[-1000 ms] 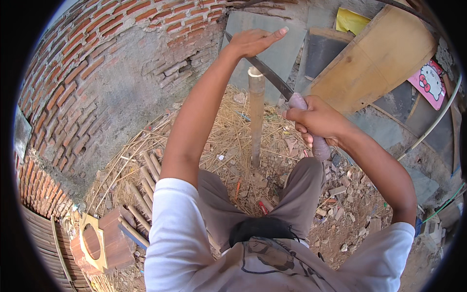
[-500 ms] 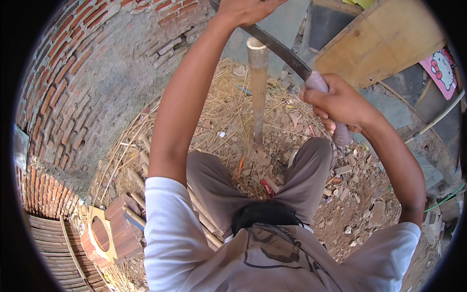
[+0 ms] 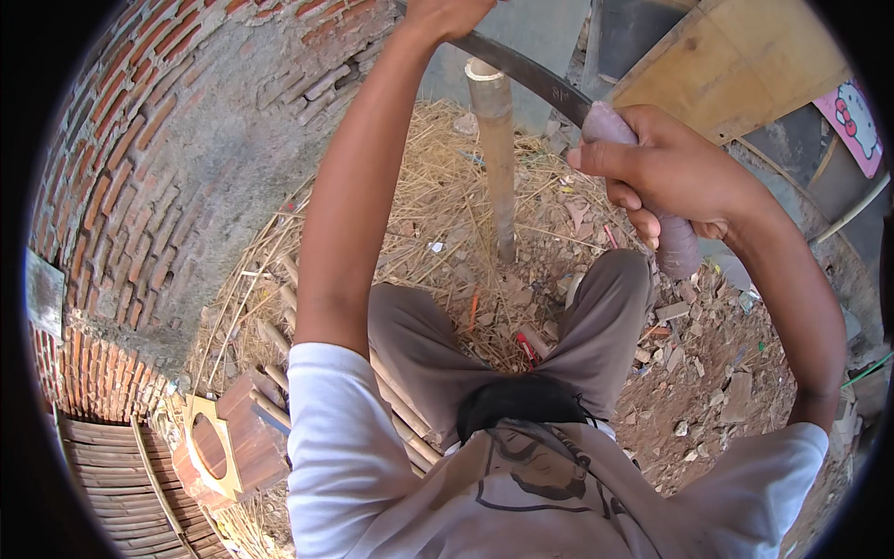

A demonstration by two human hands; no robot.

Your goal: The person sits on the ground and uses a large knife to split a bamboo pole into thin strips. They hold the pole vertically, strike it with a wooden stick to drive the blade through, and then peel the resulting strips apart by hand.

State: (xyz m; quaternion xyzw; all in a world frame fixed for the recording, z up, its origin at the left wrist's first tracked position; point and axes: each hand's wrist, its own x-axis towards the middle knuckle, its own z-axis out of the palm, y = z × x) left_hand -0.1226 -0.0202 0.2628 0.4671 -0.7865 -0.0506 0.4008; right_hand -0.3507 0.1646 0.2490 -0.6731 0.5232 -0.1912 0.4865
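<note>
My right hand (image 3: 680,172) is wrapped around the thick, wrapped pinkish-grey handle (image 3: 683,247) of a long machete. Its dark, slightly curved blade (image 3: 531,76) slants up to the left, its far end passing behind my left wrist. At the top edge my left hand (image 3: 452,13) is partly cut off. Its fingers mostly fall outside the picture, so I cannot see their grip or whether they touch the blade. In front of my knees a bamboo pole (image 3: 495,158) stands upright, its pale hollow top just below the blade in the view.
A worn brick wall (image 3: 140,177) rises on the left. Dry straw (image 3: 419,177) and rubble (image 3: 670,373) cover the ground. Bamboo lengths (image 3: 405,433) lie beside my left leg, near a brown wooden box (image 3: 251,433). Boards (image 3: 736,65) lean at the upper right.
Both hands have shifted slightly: the left toward the upper left, the right a little right, with the machete still in it. The view has also moved slightly; the bamboo pole still stands.
</note>
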